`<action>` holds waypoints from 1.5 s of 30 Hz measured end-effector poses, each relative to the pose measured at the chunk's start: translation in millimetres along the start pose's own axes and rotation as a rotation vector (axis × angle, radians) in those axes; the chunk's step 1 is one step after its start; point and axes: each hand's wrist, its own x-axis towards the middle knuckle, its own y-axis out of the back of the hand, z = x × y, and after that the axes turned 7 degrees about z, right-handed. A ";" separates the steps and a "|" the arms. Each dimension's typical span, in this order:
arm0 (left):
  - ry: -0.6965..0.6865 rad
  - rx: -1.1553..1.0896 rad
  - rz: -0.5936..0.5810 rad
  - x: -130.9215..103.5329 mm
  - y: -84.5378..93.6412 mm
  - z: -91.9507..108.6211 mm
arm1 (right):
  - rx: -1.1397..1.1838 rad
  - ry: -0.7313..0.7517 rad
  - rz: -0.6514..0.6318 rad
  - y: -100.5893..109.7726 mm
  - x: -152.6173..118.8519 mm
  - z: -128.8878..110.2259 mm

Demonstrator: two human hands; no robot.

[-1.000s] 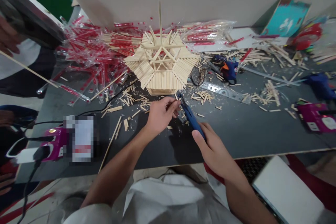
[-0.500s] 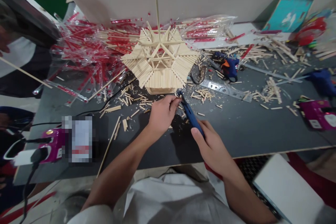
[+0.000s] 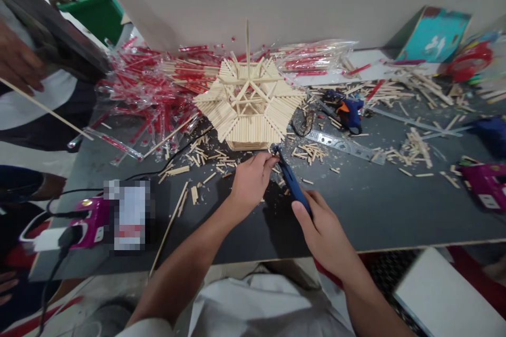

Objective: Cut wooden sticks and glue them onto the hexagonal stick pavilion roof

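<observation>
My left hand (image 3: 251, 184) is closed in a pinch at the jaws of blue-handled pliers (image 3: 293, 184); whatever lies between its fingertips is too small to make out. Around the handles of these pliers my right hand (image 3: 322, 224) is closed, thumb on top, with the jaws pointing away from me. Just beyond both hands stands a star-shaped model (image 3: 253, 129) built of thin wooden sticks, with a tall upright stick at its back. Short cut stick pieces (image 3: 310, 152) lie scattered on the dark table (image 3: 379, 205) around it.
Red-and-clear plastic wrappers (image 3: 146, 89) heap up at back left. A metal ruler (image 3: 343, 146) and a blue glue gun (image 3: 350, 114) lie right of the model. Purple power boxes (image 3: 93, 216) sit toward both sides. Another person's hand (image 3: 19, 58) is at far left.
The view has shifted, so the table's contents appear lower and further right. Both my hands keep their grip by the model. The other person's hand now shows at far left.
</observation>
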 end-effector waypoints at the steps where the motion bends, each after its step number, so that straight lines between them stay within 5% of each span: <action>1: -0.011 0.021 -0.001 0.3 0.2 0.2 | -0.003 0.001 -0.001 0.1 0.0 -0.2; 45: 0.064 -0.080 0.011 -1.4 -4.0 -1.6 | -0.112 0.085 0.054 -8.6 3.7 4.4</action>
